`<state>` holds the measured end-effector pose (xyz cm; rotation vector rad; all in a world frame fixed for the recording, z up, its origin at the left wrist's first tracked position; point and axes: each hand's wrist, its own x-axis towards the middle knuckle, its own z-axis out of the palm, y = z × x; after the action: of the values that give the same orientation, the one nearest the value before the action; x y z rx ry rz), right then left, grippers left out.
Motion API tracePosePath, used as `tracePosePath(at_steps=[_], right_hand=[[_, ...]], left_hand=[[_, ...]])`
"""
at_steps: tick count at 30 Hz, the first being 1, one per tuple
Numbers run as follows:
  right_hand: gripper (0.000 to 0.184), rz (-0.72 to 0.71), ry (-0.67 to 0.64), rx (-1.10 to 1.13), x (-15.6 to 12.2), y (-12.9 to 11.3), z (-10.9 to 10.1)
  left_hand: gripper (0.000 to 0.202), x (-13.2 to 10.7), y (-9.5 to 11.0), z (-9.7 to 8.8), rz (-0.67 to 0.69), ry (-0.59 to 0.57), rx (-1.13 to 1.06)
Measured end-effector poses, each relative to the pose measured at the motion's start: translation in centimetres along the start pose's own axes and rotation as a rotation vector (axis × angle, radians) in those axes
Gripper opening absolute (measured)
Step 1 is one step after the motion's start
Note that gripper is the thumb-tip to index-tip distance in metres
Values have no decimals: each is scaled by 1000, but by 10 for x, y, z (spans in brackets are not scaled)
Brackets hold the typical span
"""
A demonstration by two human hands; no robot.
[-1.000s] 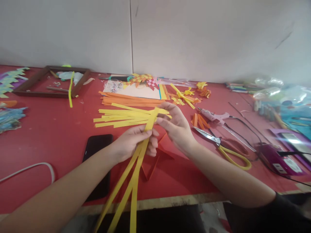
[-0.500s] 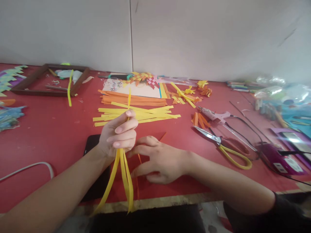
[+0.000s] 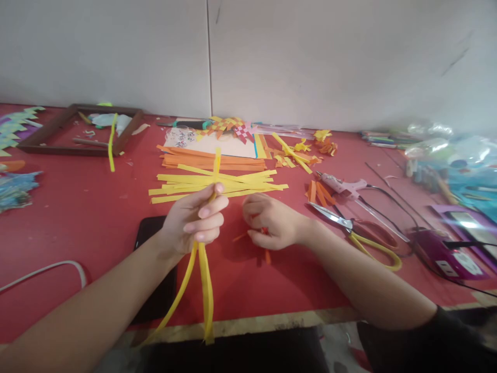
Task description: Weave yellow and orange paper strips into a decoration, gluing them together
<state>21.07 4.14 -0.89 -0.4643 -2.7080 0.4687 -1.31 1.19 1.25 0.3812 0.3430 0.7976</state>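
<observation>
My left hand [image 3: 198,217] is closed around folded yellow paper strips [image 3: 207,290], raised over the front of the red table. One short end sticks up above my thumb, and the long tails hang down past the table's front edge. To its right, my right hand [image 3: 272,223] is low over the tabletop with its fingers curled in. Bits of orange paper strip [image 3: 267,256] show under and beside those fingers; most of that paper is hidden. Yellow strips [image 3: 248,182] lie in a loose pile just beyond both hands, with a stack of orange strips [image 3: 213,160] behind.
Scissors [image 3: 355,233] and a pink glue gun [image 3: 341,185] with its cable lie to the right. A black phone [image 3: 149,259] is partly under my left forearm. A brown frame [image 3: 66,151] sits at back left, a white cable [image 3: 54,267] nearer. Woven paper pieces [image 3: 227,125] rest at the back.
My right hand has moved right and away from my left hand, its fingers curling in over the orange strips. My left hand has shifted slightly right with the yellow strips.
</observation>
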Motion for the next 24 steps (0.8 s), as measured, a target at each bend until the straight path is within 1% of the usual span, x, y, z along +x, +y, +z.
tracePosePath(at_steps=[3, 4, 6, 8, 9, 10, 11, 13, 14, 17, 19, 22, 24], right_hand=[[25, 54, 43, -64, -6, 12, -8], [26, 80, 94, -70, -7, 13, -9], [31, 188, 291, -17, -7, 11, -8], [32, 390, 544, 157, -3, 3, -4], [28, 503, 645, 290, 0, -2, -1], [23, 594, 710, 451, 3, -6, 2], [23, 655, 742, 604, 6, -10, 4], [37, 707, 750, 831, 11, -14, 8], [42, 715, 745, 886, 13, -15, 9], [43, 722, 737, 915, 14, -15, 9], [41, 719, 727, 916, 13, -16, 8], [42, 719, 709, 927, 13, -18, 8], [42, 716, 700, 931, 14, -20, 9]], left_hand=[[31, 5, -9, -1, -50, 54, 177], [27, 7, -13, -2, -62, 88, 243], [20, 9, -20, -4, -74, 149, 362], [17, 10, -25, -5, -93, 173, 438], [17, 10, -26, -5, -103, 179, 464], [16, 10, -27, -6, -113, 184, 484], [15, 10, -28, -6, -122, 189, 503], [15, 9, -30, -6, -135, 196, 542], [15, 8, -30, -6, -140, 196, 564], [14, 9, -32, -5, -138, 205, 594], [15, 11, -31, -2, -122, 270, 559], [19, 14, -27, 2, -56, 419, 453], [16, 16, -23, 3, -20, 446, 375]])
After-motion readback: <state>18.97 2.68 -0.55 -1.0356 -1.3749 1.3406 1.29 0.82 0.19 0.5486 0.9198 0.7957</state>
